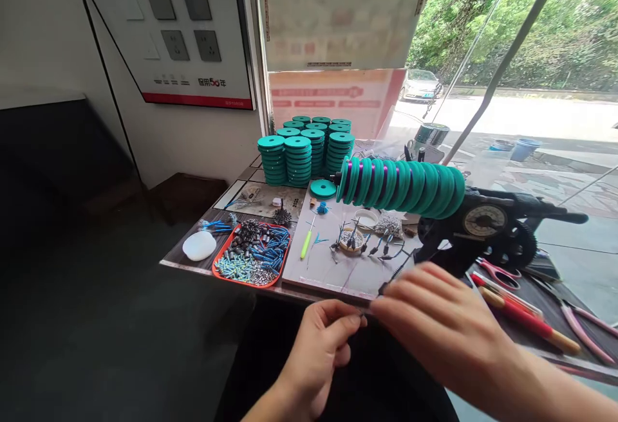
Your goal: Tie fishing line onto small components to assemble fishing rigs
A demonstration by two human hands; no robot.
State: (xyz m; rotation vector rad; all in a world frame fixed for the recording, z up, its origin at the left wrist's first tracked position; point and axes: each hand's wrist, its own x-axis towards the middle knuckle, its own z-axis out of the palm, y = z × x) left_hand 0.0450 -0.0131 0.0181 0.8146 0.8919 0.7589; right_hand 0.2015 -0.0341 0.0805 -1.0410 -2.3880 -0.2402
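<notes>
Above the lap, just off the table's front edge, my left hand (pixel 321 348) pinches something small and dark that I cannot make out. Close on its right is my right hand (pixel 434 325), back upward, its fingertips hidden and slightly blurred. A whitish board (pixel 318 274) lies beyond the hands. On it are a green-handled tool (pixel 306 244), a round dish of small beads (pixel 351 240) and several dark pieces with thin wires (pixel 375 246). Behind my right hand stands a black winding device (pixel 483 220) with a row of green discs (pixel 403 185) on its shaft.
Stacks of green spools (pixel 297 158) stand at the back by the window. An orange-rimmed tray (pixel 217 272) of small parts and a white round item (pixel 199 246) lie on the left. Pink-handled pliers (pixel 586 338), scissors (pixel 502 274) and a red tool (pixel 526 318) lie on the right.
</notes>
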